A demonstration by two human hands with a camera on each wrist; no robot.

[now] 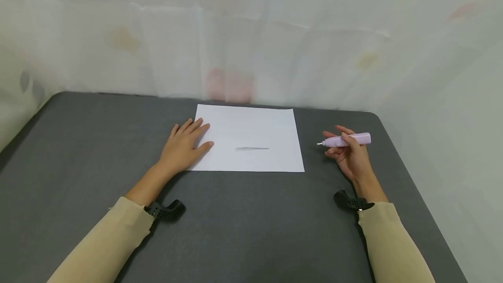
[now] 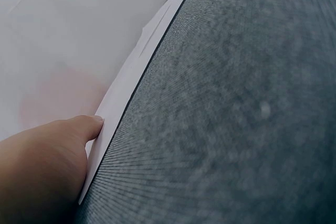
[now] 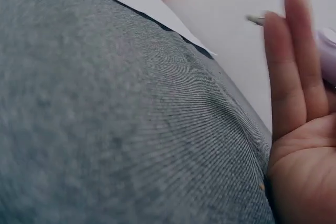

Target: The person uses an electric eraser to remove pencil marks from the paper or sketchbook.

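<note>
On the dark grey table (image 1: pixel 243 226), which is backed by a pale curtain (image 1: pixel 251 34) with faded blotches, a white sheet of paper (image 1: pixel 251 130) is laid flat near the far edge, with a short grey smudge (image 1: pixel 252 148) marked across its lower middle. The sheet's left edge is pressed down by the left hand (image 1: pixel 184 147), fingers kept flat and spread, thumb tip seen right at the paper's border in the wrist view. Off to the right of the sheet, just above the tabletop, a lilac pen-shaped eraser (image 1: pixel 346 140) is gripped by the right hand (image 1: pixel 351 154), its small white tip pointed back toward the paper.
</note>
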